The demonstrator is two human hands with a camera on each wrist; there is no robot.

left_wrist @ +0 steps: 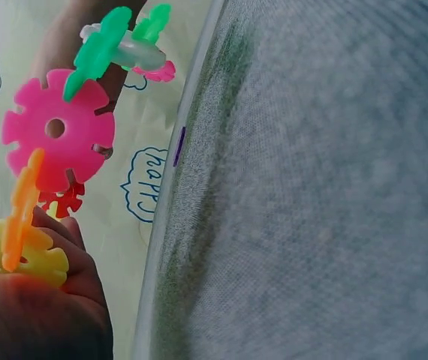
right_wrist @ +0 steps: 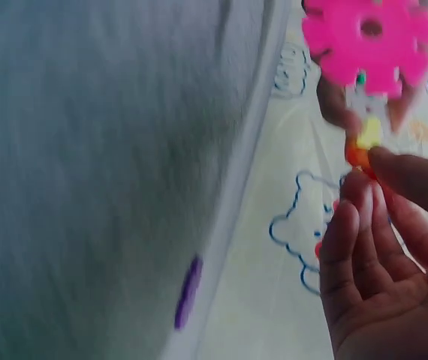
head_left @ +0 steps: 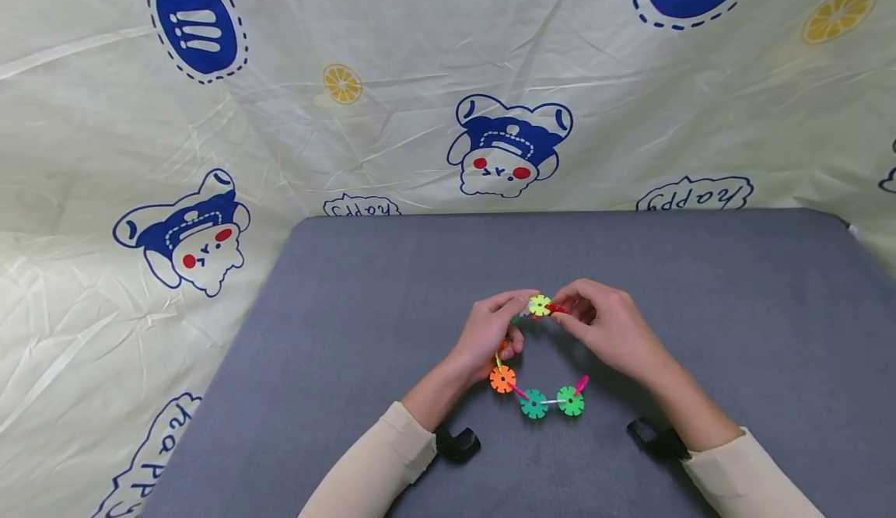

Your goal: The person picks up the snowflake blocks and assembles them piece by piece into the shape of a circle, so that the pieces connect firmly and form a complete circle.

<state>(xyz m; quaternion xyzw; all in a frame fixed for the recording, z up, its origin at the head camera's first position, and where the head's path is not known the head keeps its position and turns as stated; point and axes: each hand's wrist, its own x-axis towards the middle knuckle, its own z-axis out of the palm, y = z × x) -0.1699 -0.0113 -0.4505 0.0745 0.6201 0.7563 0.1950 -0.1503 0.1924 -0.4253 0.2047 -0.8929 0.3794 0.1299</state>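
A curved chain of notched plastic snowflake discs hangs between and below the hands. My left hand (head_left: 486, 331) grips the chain's upper left part, its fingers covering some discs. With thumb and fingertips my right hand (head_left: 609, 323) pinches a red disc (head_left: 555, 309) edge-on against a yellow disc (head_left: 540, 305). From the left hand the chain runs down through an orange disc (head_left: 502, 379), a teal disc (head_left: 533, 404) and a green disc (head_left: 570, 400) to a pink end disc. The left wrist view shows a large pink disc (left_wrist: 56, 142) close to the camera.
Both hands work over a grey cloth-covered table (head_left: 350, 308). Behind it hangs a pale printed sheet (head_left: 406, 145) with cartoon figures. A black wrist strap (head_left: 458, 446) shows at the left cuff, another (head_left: 654, 436) at the right.
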